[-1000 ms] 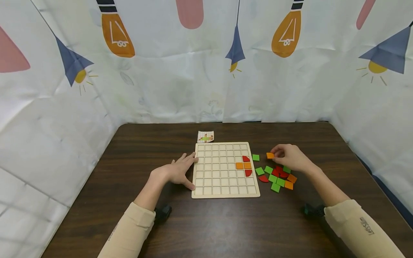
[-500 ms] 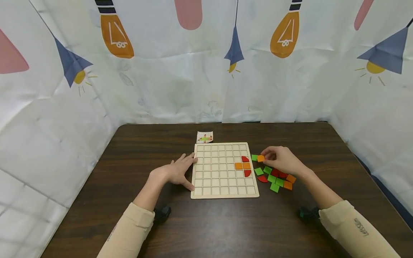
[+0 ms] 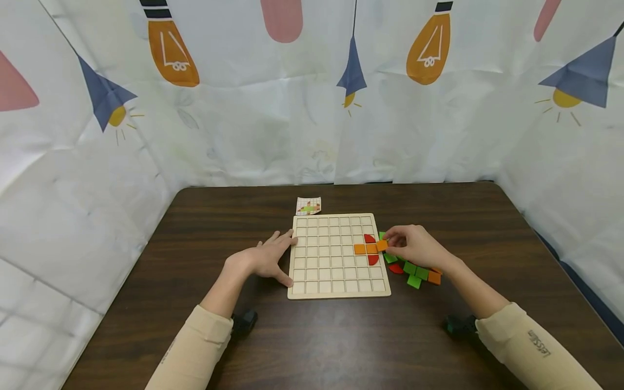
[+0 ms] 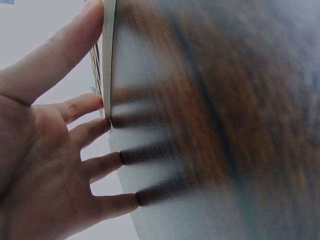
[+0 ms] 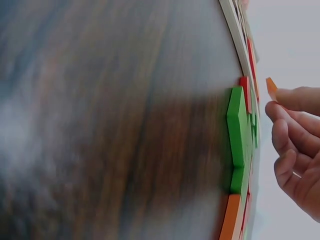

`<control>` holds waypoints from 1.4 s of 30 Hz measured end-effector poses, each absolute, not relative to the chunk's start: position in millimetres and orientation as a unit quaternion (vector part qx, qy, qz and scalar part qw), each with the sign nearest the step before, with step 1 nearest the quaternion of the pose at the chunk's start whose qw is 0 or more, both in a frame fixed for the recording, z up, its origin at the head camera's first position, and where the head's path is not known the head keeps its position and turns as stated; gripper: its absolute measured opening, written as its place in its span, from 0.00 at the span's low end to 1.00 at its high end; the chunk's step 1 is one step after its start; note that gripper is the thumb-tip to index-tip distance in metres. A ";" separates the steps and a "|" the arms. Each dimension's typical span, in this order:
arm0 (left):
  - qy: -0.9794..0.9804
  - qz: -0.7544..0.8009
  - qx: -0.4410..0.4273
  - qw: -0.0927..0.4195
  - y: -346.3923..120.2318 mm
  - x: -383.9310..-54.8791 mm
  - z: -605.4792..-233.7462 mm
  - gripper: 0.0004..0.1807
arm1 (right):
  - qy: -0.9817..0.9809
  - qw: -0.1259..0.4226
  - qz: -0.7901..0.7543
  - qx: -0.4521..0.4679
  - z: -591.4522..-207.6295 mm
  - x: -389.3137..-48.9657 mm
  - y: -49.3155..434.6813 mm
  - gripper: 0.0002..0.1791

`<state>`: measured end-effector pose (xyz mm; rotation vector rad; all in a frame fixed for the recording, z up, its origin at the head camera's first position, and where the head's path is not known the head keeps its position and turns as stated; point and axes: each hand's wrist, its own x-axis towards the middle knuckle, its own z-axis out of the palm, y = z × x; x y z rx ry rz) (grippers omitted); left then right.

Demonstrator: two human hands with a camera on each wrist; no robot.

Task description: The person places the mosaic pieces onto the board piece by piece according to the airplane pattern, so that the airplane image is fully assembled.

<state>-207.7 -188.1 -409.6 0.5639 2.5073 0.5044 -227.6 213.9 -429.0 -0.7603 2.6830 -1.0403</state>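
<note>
My right hand (image 3: 414, 245) pinches an orange square tile (image 3: 382, 246) between thumb and fingertips, over the right edge of a pale wooden grid board (image 3: 322, 276). The right wrist view shows that pinched tile (image 5: 271, 89) raised above the loose pieces. On the board lie two orange squares in a row, one of them an orange tile (image 3: 359, 249), with a red quarter-round piece (image 3: 369, 238) above and another red piece (image 3: 372, 260) below. My left hand (image 3: 265, 259) is spread at the board's left edge, fingertips and thumb touching it; the left wrist view shows these fingers (image 4: 105, 167) straight.
Right of the board lie loose green tiles (image 3: 414, 281), a red rounded piece (image 3: 396, 268) and an orange square (image 3: 434, 277); my right hand hides some others. A small printed pattern card (image 3: 309, 206) lies behind the board on the dark wooden table (image 3: 312, 346).
My right hand has carried the orange tile leftward and slightly nearer, from above the loose pieces to the board's right edge. My left hand has stayed in place.
</note>
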 end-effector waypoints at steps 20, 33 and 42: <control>0.925 0.188 0.209 0.257 -187.1 -208.8 -409.3 0.61 | 0.886 0.093 -0.343 -0.297 -427.7 -217.7 191.7 0.13; 0.925 0.187 0.208 0.257 -187.7 -206.9 -409.1 0.61 | 0.874 0.106 -0.354 -0.315 -432.2 -216.9 178.0 0.12; 0.925 0.185 0.213 0.255 -188.8 -207.4 -408.2 0.61 | 0.874 0.108 -0.351 -0.319 -432.1 -218.5 173.2 0.12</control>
